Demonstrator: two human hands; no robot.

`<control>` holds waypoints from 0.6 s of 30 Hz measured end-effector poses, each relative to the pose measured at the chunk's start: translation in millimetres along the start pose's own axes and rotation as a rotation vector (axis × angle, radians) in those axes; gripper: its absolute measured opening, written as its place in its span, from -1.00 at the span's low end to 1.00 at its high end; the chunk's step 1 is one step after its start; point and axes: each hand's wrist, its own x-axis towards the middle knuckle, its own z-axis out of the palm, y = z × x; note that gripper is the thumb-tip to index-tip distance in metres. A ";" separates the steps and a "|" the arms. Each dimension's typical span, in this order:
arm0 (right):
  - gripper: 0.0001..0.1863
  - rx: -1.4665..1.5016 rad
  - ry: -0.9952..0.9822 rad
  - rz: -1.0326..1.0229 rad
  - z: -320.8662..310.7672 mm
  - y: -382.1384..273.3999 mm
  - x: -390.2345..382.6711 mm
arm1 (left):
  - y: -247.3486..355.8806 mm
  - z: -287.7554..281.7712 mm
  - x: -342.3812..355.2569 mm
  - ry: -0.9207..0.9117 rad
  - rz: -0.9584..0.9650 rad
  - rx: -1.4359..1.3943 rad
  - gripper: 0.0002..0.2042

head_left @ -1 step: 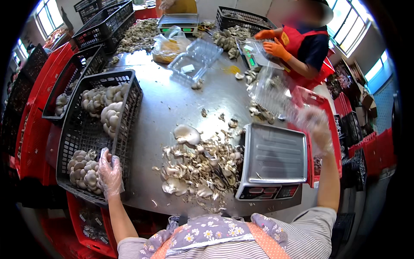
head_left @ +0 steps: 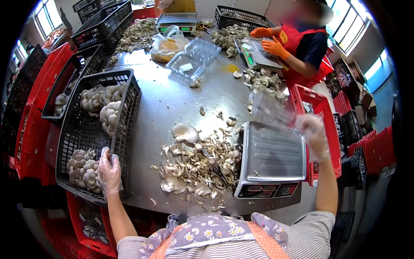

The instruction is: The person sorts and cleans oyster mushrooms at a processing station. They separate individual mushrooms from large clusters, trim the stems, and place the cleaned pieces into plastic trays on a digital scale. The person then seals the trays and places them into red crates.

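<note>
My left hand (head_left: 110, 173), in a clear plastic glove, is at the near right corner of a black plastic basket (head_left: 123, 149). Its visible fingers are stretched upward and apart, right beside a cluster of grey oyster mushrooms (head_left: 84, 169); the other fingers are hidden. More mushroom clusters (head_left: 111, 113) lie farther back in that basket. My gloved right hand (head_left: 314, 134) grips a clear plastic container (head_left: 269, 108), blurred by motion, above the far edge of a scale (head_left: 274, 153). A pile of mushroom pieces (head_left: 200, 162) lies left of the scale, with a large cap (head_left: 185, 132) behind it.
An opened clear clamshell (head_left: 189, 60) and a plastic bag (head_left: 169, 43) lie farther back on the metal table (head_left: 157, 103). Across the table a person in orange gloves (head_left: 276, 47) works at another scale (head_left: 254, 56). A red crate (head_left: 327, 116) stands at the right.
My right hand has come slightly nearer and to the left, bringing the clear container lower over the scale's far edge. My left hand keeps its place at the basket.
</note>
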 end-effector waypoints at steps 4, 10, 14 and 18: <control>-0.87 -0.206 -0.170 -0.012 -0.8 44.2 -109.2 | 23.2 7.6 5.0 -0.051 0.068 0.150 -0.71; -0.61 -0.619 -0.380 -0.098 -1.4 54.3 -157.5 | -17.6 17.3 12.4 0.033 0.197 0.116 -0.84; -0.57 -0.800 -0.480 -0.164 -25.7 54.9 -168.3 | -27.5 32.9 14.9 0.120 0.234 0.137 -0.88; -0.44 -0.846 -0.479 -0.168 -39.0 60.1 -170.2 | -14.5 22.9 9.3 0.025 0.125 0.179 -0.85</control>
